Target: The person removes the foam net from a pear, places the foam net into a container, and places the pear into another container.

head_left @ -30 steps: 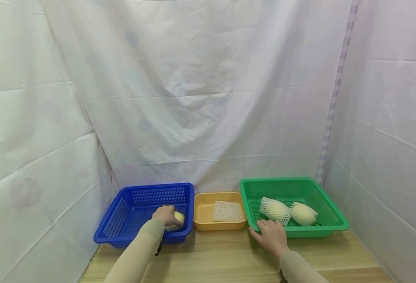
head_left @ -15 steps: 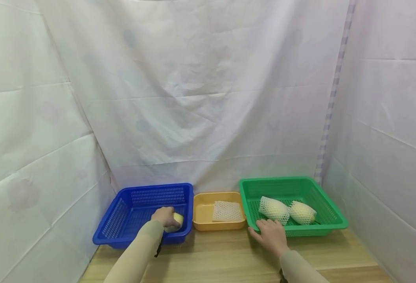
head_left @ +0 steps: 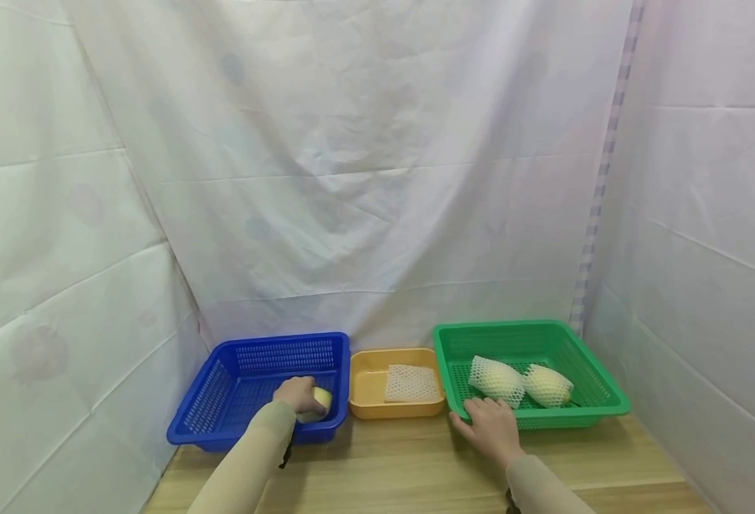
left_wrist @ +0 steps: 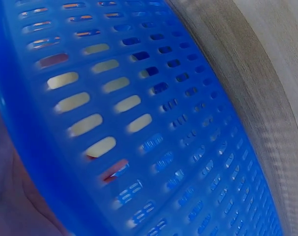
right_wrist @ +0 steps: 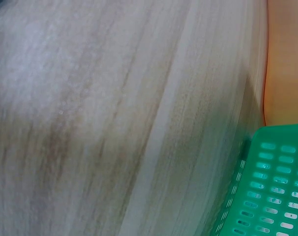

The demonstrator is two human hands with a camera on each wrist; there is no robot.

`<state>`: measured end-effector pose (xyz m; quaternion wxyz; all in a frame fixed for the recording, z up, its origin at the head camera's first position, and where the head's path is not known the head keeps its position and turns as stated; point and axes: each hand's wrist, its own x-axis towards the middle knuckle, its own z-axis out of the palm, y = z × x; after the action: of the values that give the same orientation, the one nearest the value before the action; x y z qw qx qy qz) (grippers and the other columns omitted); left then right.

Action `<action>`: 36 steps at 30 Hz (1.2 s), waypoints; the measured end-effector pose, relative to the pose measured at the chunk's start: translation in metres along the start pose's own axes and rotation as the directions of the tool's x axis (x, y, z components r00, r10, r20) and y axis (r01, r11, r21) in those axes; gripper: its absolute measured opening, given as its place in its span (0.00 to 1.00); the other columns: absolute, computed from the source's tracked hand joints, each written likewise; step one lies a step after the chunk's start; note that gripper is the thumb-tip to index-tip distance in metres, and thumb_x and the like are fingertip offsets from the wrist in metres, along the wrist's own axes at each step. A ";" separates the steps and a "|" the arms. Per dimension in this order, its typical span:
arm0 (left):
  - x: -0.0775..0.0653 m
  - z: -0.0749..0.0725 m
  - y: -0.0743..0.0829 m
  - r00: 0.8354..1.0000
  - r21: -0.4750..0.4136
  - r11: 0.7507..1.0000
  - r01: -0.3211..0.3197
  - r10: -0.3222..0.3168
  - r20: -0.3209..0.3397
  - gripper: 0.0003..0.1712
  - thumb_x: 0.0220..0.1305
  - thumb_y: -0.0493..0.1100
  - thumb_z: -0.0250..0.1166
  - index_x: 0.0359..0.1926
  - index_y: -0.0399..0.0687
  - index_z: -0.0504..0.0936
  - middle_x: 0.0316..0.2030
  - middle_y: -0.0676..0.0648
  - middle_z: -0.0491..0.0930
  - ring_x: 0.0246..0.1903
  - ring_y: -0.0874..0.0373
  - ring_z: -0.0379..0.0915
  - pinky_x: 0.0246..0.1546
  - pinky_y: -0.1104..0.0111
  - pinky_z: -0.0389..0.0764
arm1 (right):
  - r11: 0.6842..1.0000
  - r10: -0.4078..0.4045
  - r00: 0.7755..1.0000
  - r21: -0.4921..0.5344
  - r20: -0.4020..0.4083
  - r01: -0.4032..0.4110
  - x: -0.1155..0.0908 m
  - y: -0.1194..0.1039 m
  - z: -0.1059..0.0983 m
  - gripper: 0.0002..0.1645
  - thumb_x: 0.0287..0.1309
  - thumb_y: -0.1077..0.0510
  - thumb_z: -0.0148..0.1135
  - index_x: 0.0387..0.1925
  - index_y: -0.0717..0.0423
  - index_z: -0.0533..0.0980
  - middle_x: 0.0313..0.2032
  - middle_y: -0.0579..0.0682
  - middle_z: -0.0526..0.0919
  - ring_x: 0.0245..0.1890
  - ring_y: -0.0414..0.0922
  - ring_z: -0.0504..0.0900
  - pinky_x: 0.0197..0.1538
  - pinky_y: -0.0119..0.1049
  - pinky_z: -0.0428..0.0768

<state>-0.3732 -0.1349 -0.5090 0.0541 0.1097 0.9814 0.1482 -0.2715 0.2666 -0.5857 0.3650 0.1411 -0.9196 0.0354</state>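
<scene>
My left hand reaches into the blue basket and grips a pale yellow, rounded fruit near the basket's front right corner. Through the slots in the left wrist view, the fruit shows pale between reddish fingertips. My right hand rests on the front left rim of the green basket. Inside that basket lie two pale yellow fruits, the left one and the right one, each in a white foam net sleeve. The right wrist view does not show the right hand.
Between the baskets stands a shallow yellow tray with a flat white foam net in it. All three containers sit on a wooden table, in front of a hanging white cloth. Cloth also hangs at both sides.
The whole scene has shifted slightly left in the head view. Both hands stay in place, the left on the fruit and the right at the green rim.
</scene>
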 end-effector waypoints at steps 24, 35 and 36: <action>0.003 0.011 -0.006 1.000 0.039 0.999 -0.002 0.003 -0.012 0.25 0.39 0.55 0.77 0.33 0.47 0.79 0.25 0.49 0.74 0.25 0.53 0.70 0.25 0.59 0.74 | 1.000 -0.021 1.000 -0.019 -0.013 0.021 -0.001 0.001 0.002 0.20 0.53 0.37 0.63 0.25 0.49 0.78 0.26 0.44 0.82 0.21 0.42 0.75 0.26 0.36 0.68; 0.006 0.011 -0.005 1.000 0.052 0.999 0.009 -0.010 0.013 0.27 0.40 0.57 0.78 0.37 0.47 0.80 0.27 0.49 0.76 0.26 0.52 0.71 0.26 0.58 0.75 | 1.000 -0.019 1.000 -0.020 -0.012 0.019 0.000 0.001 -0.001 0.20 0.53 0.38 0.63 0.25 0.49 0.77 0.25 0.43 0.81 0.20 0.42 0.72 0.25 0.36 0.66; 0.005 0.011 -0.005 1.000 0.053 0.999 0.010 -0.011 0.015 0.27 0.40 0.57 0.78 0.38 0.47 0.80 0.27 0.49 0.76 0.27 0.52 0.71 0.27 0.58 0.75 | 1.000 -0.019 1.000 -0.021 -0.013 0.018 0.000 0.001 -0.001 0.20 0.53 0.38 0.63 0.25 0.49 0.77 0.25 0.43 0.81 0.20 0.42 0.72 0.25 0.36 0.66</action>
<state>-0.3776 -0.1353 -0.5211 0.0595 0.1070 0.9851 0.1210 -0.2713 0.2675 -0.5854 0.3730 0.1456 -0.9160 0.0236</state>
